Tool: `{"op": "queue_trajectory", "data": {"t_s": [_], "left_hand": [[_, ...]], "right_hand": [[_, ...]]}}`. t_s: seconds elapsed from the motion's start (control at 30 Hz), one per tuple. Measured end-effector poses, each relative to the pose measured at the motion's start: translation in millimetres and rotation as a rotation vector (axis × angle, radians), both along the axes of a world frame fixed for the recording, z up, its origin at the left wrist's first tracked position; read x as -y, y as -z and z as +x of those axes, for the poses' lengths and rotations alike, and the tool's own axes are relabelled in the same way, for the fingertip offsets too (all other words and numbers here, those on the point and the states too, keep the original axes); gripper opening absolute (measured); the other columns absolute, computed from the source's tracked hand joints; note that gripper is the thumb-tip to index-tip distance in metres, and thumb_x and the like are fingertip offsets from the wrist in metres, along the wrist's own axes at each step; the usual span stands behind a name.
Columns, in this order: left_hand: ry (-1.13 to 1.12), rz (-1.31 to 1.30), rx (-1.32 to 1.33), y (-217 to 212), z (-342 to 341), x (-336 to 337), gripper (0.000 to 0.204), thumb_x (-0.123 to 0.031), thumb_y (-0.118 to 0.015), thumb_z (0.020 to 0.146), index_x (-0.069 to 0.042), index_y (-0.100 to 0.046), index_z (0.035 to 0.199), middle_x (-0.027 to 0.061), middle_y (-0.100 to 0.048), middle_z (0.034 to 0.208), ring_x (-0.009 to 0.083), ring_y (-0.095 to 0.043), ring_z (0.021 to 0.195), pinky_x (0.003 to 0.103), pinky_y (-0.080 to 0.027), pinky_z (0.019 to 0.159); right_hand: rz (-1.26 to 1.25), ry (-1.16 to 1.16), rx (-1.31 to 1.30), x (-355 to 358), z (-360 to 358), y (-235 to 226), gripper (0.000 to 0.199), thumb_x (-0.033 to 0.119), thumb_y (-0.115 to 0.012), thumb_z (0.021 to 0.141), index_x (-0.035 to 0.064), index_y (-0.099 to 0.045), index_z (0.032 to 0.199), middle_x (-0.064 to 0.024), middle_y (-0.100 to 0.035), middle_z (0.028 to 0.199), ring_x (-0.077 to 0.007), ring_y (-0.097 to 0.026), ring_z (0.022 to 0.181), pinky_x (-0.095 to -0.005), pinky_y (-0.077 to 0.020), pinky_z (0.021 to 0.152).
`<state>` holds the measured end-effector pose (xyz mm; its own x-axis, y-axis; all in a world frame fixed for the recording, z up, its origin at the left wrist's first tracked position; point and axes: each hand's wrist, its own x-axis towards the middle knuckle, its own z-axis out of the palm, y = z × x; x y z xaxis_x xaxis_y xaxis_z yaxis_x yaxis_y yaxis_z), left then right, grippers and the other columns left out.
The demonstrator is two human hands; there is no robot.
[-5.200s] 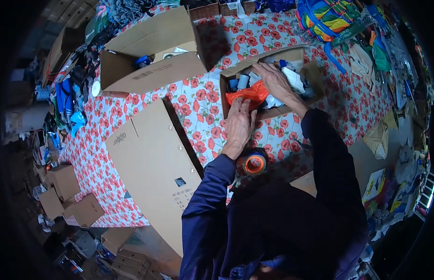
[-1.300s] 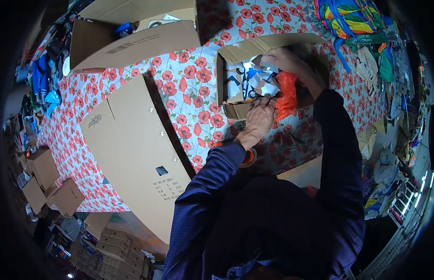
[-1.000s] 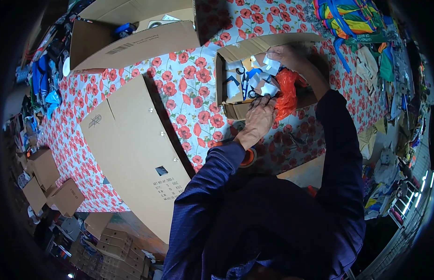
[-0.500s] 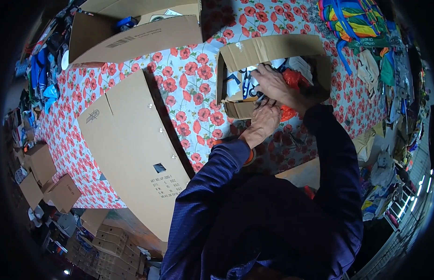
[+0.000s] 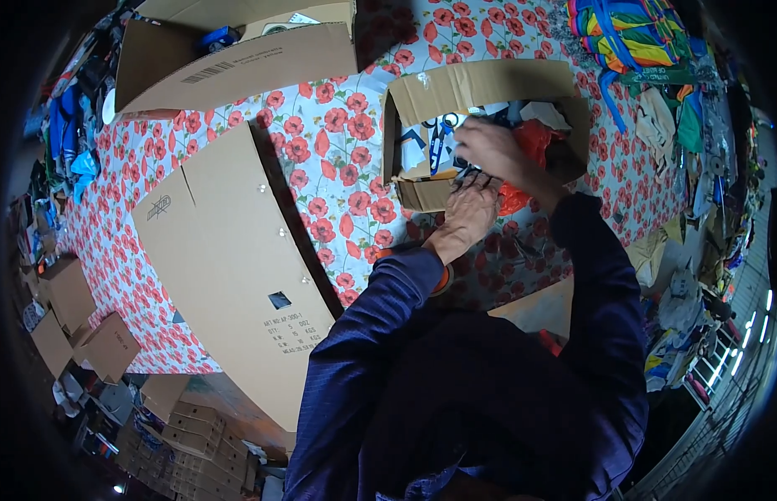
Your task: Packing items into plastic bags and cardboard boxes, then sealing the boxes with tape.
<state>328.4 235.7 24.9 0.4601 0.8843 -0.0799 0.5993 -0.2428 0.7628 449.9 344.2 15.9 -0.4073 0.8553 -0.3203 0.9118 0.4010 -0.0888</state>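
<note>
Currently the right hand [image 5: 487, 149] is reaching over the middle of the open carton [image 5: 488, 86]

From my remote seat, I'm seeing that hand working nearer the middle; a second ago it was at the far side, beside a white card. The red plastic bag [image 5: 534, 140], bunched by the left fingertips about five seconds ago, is now lying to the right, partly behind the right wrist. Blue scissors-like pieces [image 5: 437, 150] and white cards [image 5: 412, 150] are showing inside at the left. The right fingers are bending, their tips blurring, so I'm failing to tell whether they're pinching anything. The left hand [image 5: 472, 209] is resting across the near edge, fingers slightly parted; I can't tell whether it's gripping anything. The carton is sitting on the poppy-print tablecloth [image 5: 309, 167].
</note>
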Motion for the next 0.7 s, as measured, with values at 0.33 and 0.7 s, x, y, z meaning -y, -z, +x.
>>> {"op": "queue_trajectory", "data": {"t_s": [0.33, 0.7], "left_hand": [[-0.019, 0.053, 0.041, 1, -3, 0, 0.035, -0.021, -0.059, 0.089, -0.007, -0.061, 0.121, 0.0139, -0.063, 0.12, 0.0356, -0.06, 0.105, 0.043, -0.047, 0.094], [0.008, -0.027, 0.005, 2, -9, 2, 0.036, -0.024, -0.06, 0.088, -0.007, -0.062, 0.12, 0.0147, -0.062, 0.12, 0.0366, -0.059, 0.106, 0.044, -0.046, 0.094]], "right_hand": [[0.279, 0.035, 0.083, -8, -6, 18, 0.022, 0.014, -0.068, 0.078, 0.0023, -0.066, 0.096, -0.0178, -0.062, 0.099, -0.0321, -0.062, 0.076, -0.0422, -0.0527, 0.069], [0.007, 0.056, -0.196, 14, -22, 10, 0.017, 0.014, -0.069, 0.08, 0.0037, -0.063, 0.093, -0.014, -0.061, 0.1, -0.0366, -0.062, 0.082, -0.0458, -0.0514, 0.073]]}}
